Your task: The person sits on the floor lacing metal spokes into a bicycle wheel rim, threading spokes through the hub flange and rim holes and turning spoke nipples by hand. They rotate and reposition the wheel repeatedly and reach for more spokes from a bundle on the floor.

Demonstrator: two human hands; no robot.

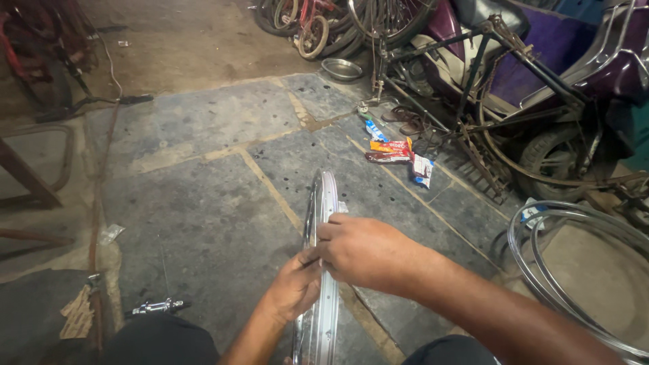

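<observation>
Rim: a bare, shiny chrome-steel bicycle wheel rim (320, 270) is standing on edge between the person's knees, running from the near edge of the floor away toward the middle; no tyre, no spokes that I can see.
Left hand: left hand (294, 287) is cupping the rim from the left side, fingers curled round its edge w/ thumb up top — gripping it, not loose.
Right hand: right hand (362, 253) is reaching across from the right & pinching at the rim's top edge, fingertips closing on something small there; can't tell what.
Handling: prob. light for its size, stiff in its plane but likely to flex or twist sideways; polished metal, so slippery, esp. w/ greasy fingers.
Where to hold: best taken across the channel, palm on one wall & fingers on the other, as the left hand is doing; edges and spoke holes may be biting.
Nearby: more loose chrome rims (581, 270) are lying near right; crumpled orange-and-blue snack wrappers (395, 152) are lying further off on the grey stone slab floor (203, 203); a small metal axle part (157, 307) is sitting near left.
</observation>
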